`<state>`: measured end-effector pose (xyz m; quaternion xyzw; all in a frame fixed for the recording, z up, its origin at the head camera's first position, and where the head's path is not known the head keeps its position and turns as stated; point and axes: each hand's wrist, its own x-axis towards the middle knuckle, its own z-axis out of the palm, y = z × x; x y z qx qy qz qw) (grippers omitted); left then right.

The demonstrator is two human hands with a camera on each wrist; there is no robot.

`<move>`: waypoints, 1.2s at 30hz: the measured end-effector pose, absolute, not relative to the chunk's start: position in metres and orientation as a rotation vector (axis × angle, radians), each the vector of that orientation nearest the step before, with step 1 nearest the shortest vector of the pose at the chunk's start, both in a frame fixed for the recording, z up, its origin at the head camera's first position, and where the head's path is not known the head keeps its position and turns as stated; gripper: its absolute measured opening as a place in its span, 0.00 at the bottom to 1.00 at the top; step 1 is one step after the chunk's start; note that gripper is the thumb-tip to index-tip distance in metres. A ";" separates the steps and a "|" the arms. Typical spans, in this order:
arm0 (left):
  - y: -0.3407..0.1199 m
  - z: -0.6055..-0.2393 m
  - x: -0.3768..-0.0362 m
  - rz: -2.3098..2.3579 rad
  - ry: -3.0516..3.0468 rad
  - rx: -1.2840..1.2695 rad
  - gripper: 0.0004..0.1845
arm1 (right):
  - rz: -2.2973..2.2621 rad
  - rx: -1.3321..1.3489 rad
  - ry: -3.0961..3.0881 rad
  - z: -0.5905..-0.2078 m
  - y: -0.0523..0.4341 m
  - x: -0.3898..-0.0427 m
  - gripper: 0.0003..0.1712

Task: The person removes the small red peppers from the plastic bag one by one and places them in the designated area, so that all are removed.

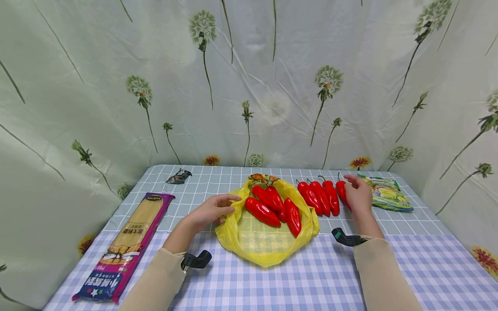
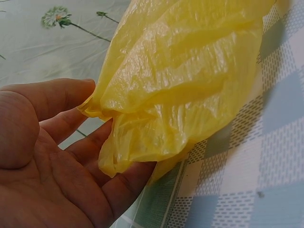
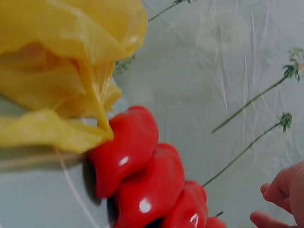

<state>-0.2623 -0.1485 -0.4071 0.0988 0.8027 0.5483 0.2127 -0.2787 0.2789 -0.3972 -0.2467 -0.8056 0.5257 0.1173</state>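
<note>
A yellow plastic bag (image 1: pixel 268 242) lies open in the middle of the checked tablecloth (image 1: pixel 303 285), with several red peppers (image 1: pixel 272 205) inside it. My left hand (image 1: pixel 225 208) holds the bag's left rim. In the left wrist view the bag's (image 2: pixel 180 85) edge sits between my thumb and fingers (image 2: pixel 71 142). A row of red peppers (image 1: pixel 319 198) lies just right of the bag. My right hand (image 1: pixel 355 192) is over the rightmost pepper (image 1: pixel 341 191) with relaxed fingers. In the right wrist view its fingertips (image 3: pixel 280 194) stand apart from the peppers (image 3: pixel 142 175), beside the bag (image 3: pixel 61 71).
A long pasta packet (image 1: pixel 130 244) lies at the left of the table. A small dark wrapper (image 1: pixel 179 176) sits at the back left. A green snack packet (image 1: pixel 389 194) lies right of my right hand. Flower-printed cloth (image 1: pixel 272 86) walls the table in.
</note>
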 end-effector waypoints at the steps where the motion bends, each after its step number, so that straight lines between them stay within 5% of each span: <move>1: -0.149 -0.407 -0.262 1.523 2.227 0.276 0.20 | 1.535 -0.709 -2.356 -0.395 0.277 -0.278 0.28; 36: -0.150 -0.406 -0.264 1.536 2.212 0.289 0.20 | 1.559 -0.113 -2.560 -0.364 0.194 -0.261 0.26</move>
